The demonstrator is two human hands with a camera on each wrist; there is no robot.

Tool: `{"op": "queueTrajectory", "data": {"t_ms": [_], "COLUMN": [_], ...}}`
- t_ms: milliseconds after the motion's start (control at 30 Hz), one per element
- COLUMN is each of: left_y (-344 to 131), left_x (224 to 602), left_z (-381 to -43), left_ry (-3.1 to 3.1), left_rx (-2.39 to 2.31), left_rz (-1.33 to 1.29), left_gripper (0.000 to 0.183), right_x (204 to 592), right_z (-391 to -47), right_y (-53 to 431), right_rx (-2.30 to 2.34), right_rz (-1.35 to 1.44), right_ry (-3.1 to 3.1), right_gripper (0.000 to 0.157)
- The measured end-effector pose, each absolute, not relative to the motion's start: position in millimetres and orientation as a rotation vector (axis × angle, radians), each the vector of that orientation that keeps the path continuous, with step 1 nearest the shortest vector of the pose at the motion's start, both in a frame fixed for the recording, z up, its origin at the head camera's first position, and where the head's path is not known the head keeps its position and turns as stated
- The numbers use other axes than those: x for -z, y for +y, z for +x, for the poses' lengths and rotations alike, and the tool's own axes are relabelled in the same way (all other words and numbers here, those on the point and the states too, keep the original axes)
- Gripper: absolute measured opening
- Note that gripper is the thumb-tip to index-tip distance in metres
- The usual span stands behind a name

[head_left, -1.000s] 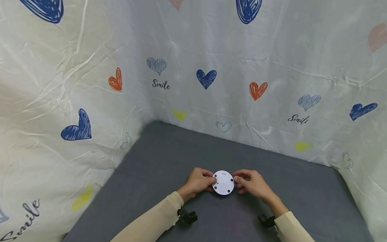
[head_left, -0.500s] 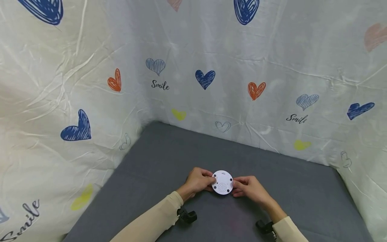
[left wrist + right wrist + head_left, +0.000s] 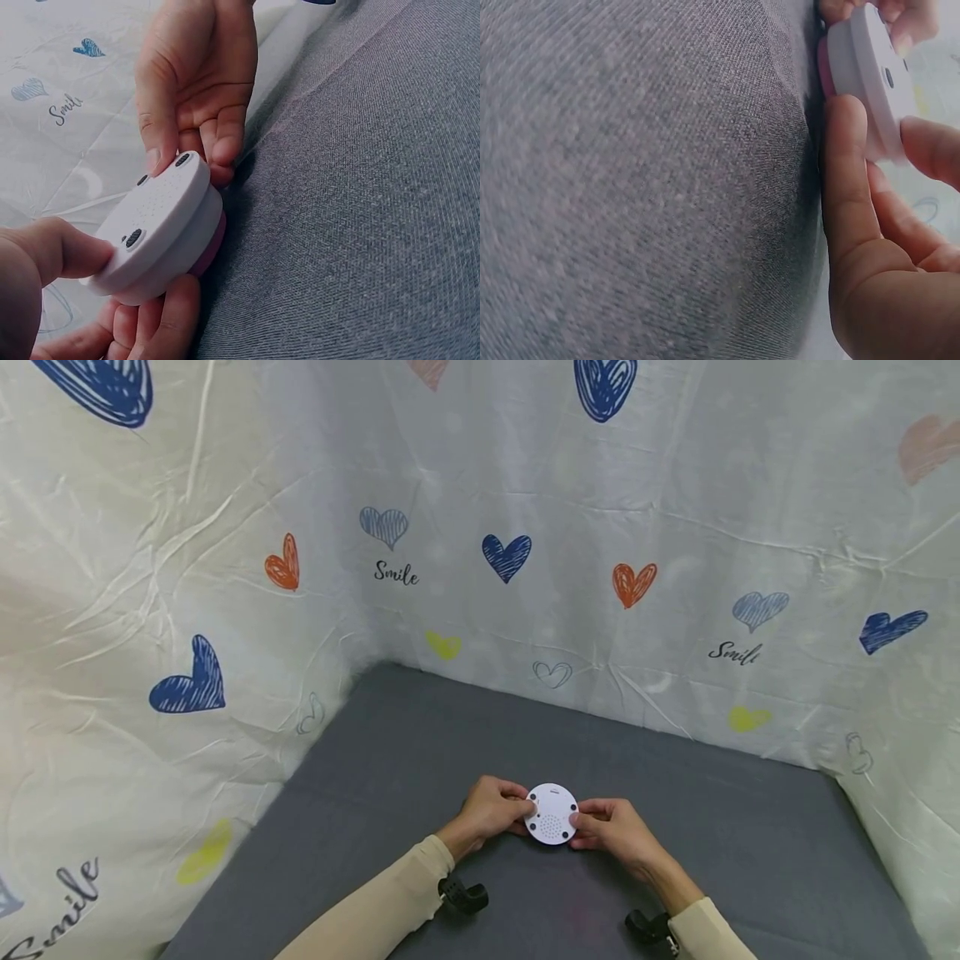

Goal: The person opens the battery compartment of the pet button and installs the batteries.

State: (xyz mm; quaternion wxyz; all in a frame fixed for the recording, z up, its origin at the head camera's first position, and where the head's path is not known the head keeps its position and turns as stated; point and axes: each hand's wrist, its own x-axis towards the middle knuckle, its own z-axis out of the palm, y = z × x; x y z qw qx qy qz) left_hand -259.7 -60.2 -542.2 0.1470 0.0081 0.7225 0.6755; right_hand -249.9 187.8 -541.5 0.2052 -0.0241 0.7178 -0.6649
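Note:
Between both hands is a round white plastic device [image 3: 552,821], with dark oval feet and a patch of small holes on the face turned up. A pink part shows on its underside in both wrist views. My left hand [image 3: 491,811] pinches its left edge, thumb on the holed face and fingers beneath, as the left wrist view shows. On the opposite edge my right hand [image 3: 617,832] pinches it in the same way, thumb [image 3: 930,146] on top. The device is held low over the grey cloth [image 3: 645,180], tilted toward the head camera.
The grey-covered table [image 3: 450,718] spreads around the hands. A white curtain [image 3: 570,485] printed with hearts and "Smile" encloses it at the back and sides. Each wrist carries a black strap-on camera, one of them the left wrist camera [image 3: 465,895].
My right hand has come in from just beside the device and now grips its right edge. My left hand keeps its pinch; the device has hardly moved.

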Motion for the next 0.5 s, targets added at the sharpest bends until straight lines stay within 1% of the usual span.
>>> {"op": "queueTrajectory", "data": {"t_ms": [200, 333, 500], "left_y": [-62.2, -63.7, -62.4], "left_x": [542.5, 539.7, 528.5], "left_z": [-262.4, -267.1, -275.1], "left_ry": [2.027, 2.096, 2.387], "left_rx": [-1.959, -1.926, -1.843], "left_rz": [0.077, 0.145, 0.392], "left_gripper": [0.027, 0.024, 0.02], "right_x": [534.4, 530.2, 524.4], "right_z": [-248.9, -249.0, -251.0], "right_y": [189.4, 191.3, 196.1], "right_rx": [1.858, 1.843, 1.779], "right_rz": [-0.107, -0.173, -0.316], "right_ry": [2.038, 2.132, 2.366], "right_gripper": [0.045, 0.039, 0.032]}}
